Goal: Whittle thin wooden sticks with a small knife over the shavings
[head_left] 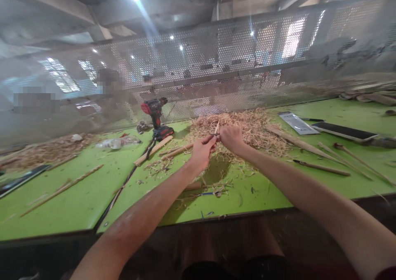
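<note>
My left hand (201, 152) is closed around a thin wooden stick (181, 150), which runs back to the left over the bench. The stick's pale, pointed end (217, 126) shows just past the fingers. My right hand (231, 138) makes a fist right against the left fingertips, by that pointed end. A small dark bit shows between the two hands, but what the right fist holds is hidden. Beneath and behind both hands lies a heap of curled wood shavings (253, 127).
A red-and-black cordless drill (156, 119) stands behind on the green bench (247, 197), against a perforated metal screen (198, 82). To the right lie a phone (345, 130), a clear packet (298, 123), a long wooden piece (305, 146) and a slim carving tool (321, 167). A twisted stick (66, 187) is left.
</note>
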Tool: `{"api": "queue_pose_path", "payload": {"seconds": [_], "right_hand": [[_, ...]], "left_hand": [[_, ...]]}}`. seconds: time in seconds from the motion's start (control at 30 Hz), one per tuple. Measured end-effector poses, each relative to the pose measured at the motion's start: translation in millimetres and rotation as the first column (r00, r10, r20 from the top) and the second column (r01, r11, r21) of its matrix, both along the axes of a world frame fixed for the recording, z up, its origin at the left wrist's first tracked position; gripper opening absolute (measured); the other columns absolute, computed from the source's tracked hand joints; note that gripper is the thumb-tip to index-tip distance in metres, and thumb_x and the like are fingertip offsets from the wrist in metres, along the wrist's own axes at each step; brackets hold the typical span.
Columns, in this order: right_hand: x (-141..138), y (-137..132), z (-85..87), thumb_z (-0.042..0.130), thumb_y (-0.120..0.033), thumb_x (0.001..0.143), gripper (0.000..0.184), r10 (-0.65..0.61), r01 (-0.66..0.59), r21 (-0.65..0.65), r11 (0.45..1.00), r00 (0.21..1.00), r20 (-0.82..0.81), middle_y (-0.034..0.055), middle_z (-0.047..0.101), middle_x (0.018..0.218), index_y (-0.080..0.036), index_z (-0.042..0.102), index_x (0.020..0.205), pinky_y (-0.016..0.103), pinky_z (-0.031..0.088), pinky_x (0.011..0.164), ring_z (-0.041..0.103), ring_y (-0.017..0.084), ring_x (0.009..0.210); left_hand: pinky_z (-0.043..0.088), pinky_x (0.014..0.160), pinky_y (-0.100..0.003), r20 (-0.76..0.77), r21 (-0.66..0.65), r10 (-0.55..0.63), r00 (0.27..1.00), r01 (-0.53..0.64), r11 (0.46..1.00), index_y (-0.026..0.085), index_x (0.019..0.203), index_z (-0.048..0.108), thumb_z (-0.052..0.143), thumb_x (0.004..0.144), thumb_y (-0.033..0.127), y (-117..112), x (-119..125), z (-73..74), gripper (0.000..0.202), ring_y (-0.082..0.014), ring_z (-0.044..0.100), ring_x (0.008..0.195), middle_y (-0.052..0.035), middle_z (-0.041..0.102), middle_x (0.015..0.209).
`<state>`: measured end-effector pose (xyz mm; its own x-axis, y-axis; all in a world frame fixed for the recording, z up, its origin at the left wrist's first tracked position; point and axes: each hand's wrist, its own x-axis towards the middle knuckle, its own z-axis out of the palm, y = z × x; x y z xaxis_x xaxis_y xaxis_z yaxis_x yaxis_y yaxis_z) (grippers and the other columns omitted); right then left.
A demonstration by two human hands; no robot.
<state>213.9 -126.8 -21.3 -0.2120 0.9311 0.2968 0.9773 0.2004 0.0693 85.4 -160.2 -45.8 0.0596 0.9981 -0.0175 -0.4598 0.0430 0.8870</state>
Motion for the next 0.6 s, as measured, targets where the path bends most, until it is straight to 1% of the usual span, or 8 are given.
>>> {"api": "queue_pose_path", "payload": {"seconds": [0.1,0.17,0.3,0.4,0.47,0.53,0.57,0.6], "right_hand": [[4,4,-0.1,0.045,-0.009,0.106,0.036,0.001,-0.001,0.024,1.000,1.000,0.010,0.0244,0.080,0.106,-0.006,0.080,0.112,0.032,0.049,0.080,0.076,0.030,0.103],[5,6,-0.5,0.042,-0.007,0.106,0.038,0.007,-0.007,0.028,1.000,1.000,0.015,0.0251,0.080,0.106,-0.005,0.080,0.113,0.032,0.049,0.079,0.076,0.030,0.102],[3,9,-1.4,0.039,-0.008,0.108,0.041,-0.011,0.012,0.030,0.999,1.000,-0.007,0.0255,0.080,0.110,-0.004,0.079,0.117,0.032,0.048,0.079,0.076,0.030,0.103],[5,17,0.1,0.043,-0.012,0.108,0.038,-0.033,0.035,0.033,0.999,0.999,-0.038,0.0244,0.080,0.113,-0.006,0.079,0.119,0.032,0.049,0.082,0.075,0.030,0.105],[17,28,2.3,0.044,-0.010,0.106,0.038,-0.093,0.096,0.034,0.995,0.994,-0.062,0.0268,0.079,0.112,-0.003,0.081,0.116,0.034,0.049,0.083,0.074,0.032,0.105],[41,39,4.2,0.044,-0.004,0.103,0.039,-0.215,0.221,0.044,0.974,0.969,-0.121,0.0321,0.078,0.109,0.003,0.080,0.114,0.035,0.049,0.082,0.074,0.034,0.104],[56,44,4.7,0.047,-0.003,0.102,0.036,-0.296,0.312,0.053,0.949,0.934,-0.201,0.0334,0.077,0.109,0.005,0.080,0.114,0.035,0.048,0.082,0.073,0.034,0.105],[72,48,4.9,0.051,-0.004,0.101,0.033,-0.351,0.377,0.046,0.925,0.894,-0.280,0.0342,0.077,0.108,0.006,0.081,0.113,0.034,0.047,0.083,0.073,0.034,0.105]], "left_hand": [[0.031,0.048,-0.015,0.030,-0.020,-0.002,1.000,0.003,1.000,0.010,0.076,0.078,0.082,0.085,0.003,0,2,-1.0,0.012,-0.0027,0.043,0.054,-0.0036,0.069,0.070],[0.033,0.049,-0.015,0.047,-0.031,-0.010,0.999,0.012,0.999,0.010,0.075,0.077,0.083,0.085,0.003,0,3,-1.0,0.013,-0.0032,0.044,0.055,-0.0024,0.067,0.068],[0.036,0.053,-0.016,0.047,-0.045,-0.042,0.998,0.044,0.998,0.011,0.079,0.079,0.087,0.082,0.006,0,1,1.0,0.010,-0.0045,0.046,0.058,-0.0022,0.067,0.070],[0.035,0.055,-0.018,0.037,-0.067,-0.008,0.999,0.011,0.998,0.011,0.079,0.079,0.084,0.084,0.005,-3,2,0.9,0.009,-0.0053,0.046,0.059,-0.0026,0.067,0.070],[0.033,0.054,-0.019,0.036,-0.062,0.003,0.999,-0.001,0.998,0.011,0.079,0.080,0.083,0.084,0.006,-8,6,-1.6,0.008,-0.0051,0.044,0.058,-0.0023,0.067,0.070],[0.030,0.052,-0.019,0.040,-0.029,-0.034,0.999,0.035,0.999,0.011,0.084,0.082,0.085,0.082,0.008,-14,12,-5.5,0.004,-0.0044,0.041,0.056,-0.0018,0.067,0.070],[0.030,0.052,-0.020,0.045,-0.005,-0.062,0.997,0.063,0.998,0.011,0.086,0.084,0.088,0.081,0.010,-17,15,-7.4,0.007,-0.0039,0.040,0.055,-0.0018,0.068,0.070],[0.030,0.051,-0.020,0.051,0.022,-0.093,0.994,0.092,0.996,0.011,0.088,0.084,0.090,0.079,0.012,-18,17,-8.9,0.011,-0.0035,0.040,0.054,-0.0021,0.069,0.072]]}}
